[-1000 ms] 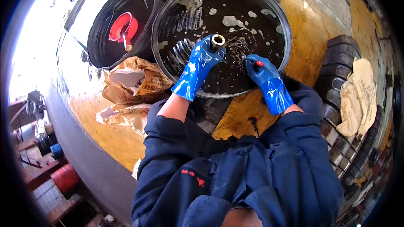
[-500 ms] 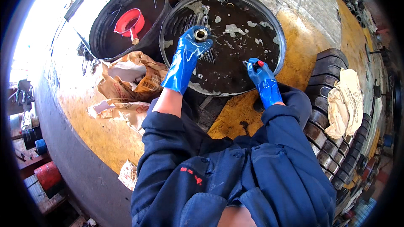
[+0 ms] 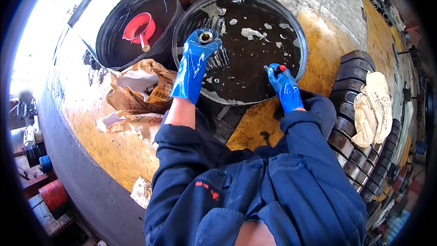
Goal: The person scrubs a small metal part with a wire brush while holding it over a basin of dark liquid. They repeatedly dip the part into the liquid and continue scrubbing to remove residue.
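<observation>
Left hand (image 3: 195, 59), fingers round a shiny metal ring (image 3: 210, 38), has drifted left over the round black liquid-filled tub (image 3: 304, 57), upper centre, leaving ring farther from the red-ended tool (image 3: 282, 68) gripped by right hand's (image 3: 283, 83) fingers.

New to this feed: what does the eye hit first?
Likely the shiny blue gloves at the wide tub of dark liquid: the left hand holds a hollow metal piece over its left part, the right hand a red-ended tool near its lower right rim. Next, probably the bright red dipper inside the black tub at the picture's upper left.
</observation>
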### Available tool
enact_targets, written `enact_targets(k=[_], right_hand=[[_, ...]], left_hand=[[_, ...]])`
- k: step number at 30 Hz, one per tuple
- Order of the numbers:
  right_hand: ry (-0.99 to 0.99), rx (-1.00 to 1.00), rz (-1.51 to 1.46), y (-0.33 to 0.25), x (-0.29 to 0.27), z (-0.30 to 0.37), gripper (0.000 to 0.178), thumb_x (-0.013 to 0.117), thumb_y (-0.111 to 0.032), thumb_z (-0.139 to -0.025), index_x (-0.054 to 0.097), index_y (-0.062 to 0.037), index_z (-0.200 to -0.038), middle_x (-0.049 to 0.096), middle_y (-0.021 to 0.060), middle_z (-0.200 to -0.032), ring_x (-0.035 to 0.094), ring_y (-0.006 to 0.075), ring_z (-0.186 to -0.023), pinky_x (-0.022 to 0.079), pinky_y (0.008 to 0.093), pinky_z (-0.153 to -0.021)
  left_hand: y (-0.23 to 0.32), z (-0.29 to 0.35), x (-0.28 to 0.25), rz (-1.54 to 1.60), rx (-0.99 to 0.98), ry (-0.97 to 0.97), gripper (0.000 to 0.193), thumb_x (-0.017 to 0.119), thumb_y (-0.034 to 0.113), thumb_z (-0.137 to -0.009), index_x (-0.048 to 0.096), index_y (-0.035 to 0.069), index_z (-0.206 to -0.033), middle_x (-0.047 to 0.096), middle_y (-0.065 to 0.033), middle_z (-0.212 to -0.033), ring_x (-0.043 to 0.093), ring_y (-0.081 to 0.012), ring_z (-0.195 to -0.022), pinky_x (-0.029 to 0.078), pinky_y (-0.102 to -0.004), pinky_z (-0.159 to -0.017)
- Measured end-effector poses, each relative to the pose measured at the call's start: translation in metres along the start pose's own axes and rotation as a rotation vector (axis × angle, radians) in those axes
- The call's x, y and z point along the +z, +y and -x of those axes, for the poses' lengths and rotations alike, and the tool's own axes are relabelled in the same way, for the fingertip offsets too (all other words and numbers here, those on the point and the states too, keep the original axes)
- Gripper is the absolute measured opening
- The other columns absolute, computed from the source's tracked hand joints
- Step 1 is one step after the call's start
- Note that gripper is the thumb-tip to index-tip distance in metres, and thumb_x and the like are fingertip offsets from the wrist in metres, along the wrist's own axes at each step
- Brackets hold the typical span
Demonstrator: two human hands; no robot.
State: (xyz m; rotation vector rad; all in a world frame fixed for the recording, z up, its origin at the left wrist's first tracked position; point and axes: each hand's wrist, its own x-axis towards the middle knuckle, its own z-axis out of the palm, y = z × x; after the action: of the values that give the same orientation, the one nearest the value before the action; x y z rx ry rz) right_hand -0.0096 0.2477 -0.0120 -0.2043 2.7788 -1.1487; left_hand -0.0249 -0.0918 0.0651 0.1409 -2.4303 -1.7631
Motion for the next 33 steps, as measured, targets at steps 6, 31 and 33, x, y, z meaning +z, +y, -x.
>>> enact_targets(k=[6, 31, 33], right_hand=[[0.073, 0.069, 0.083, -0.017, -0.002, 0.007, 0.024, 0.061, -0.032, -0.101, 0.072, -0.0123, -0.108, 0.073, 0.0214, -0.095, 0.071, 0.0412, -0.095, 0.056, 0.0461, -0.081], [0.105, 0.023, 0.120, 0.030, 0.016, -0.004, 0.027, 0.062, -0.035, -0.100, 0.073, -0.0133, -0.112, 0.076, 0.0184, -0.102, 0.072, 0.0400, -0.099, 0.058, 0.0468, -0.083], [0.099, -0.001, 0.088, 0.033, 0.019, -0.006, 0.027, 0.063, -0.035, -0.100, 0.073, -0.0128, -0.113, 0.076, 0.0186, -0.103, 0.073, 0.0395, -0.100, 0.058, 0.0470, -0.083]], left_hand=[[0.002, -0.003, -0.001, 0.034, -0.014, 0.018, 0.036, 0.084, 0.009, -0.085, 0.071, 0.006, -0.119, 0.075, -0.0024, -0.105, 0.069, -0.0133, -0.094, 0.057, -0.0283, -0.085], [0.010, -0.002, -0.010, 0.200, -0.126, 0.065, 0.036, 0.085, 0.011, -0.085, 0.071, 0.005, -0.118, 0.075, -0.0027, -0.105, 0.069, -0.0139, -0.092, 0.057, -0.0278, -0.082], [0.015, 0.002, -0.012, 0.138, -0.071, 0.079, 0.036, 0.083, 0.013, -0.086, 0.071, 0.003, -0.118, 0.075, -0.0047, -0.104, 0.069, -0.0159, -0.093, 0.056, -0.0304, -0.084]])
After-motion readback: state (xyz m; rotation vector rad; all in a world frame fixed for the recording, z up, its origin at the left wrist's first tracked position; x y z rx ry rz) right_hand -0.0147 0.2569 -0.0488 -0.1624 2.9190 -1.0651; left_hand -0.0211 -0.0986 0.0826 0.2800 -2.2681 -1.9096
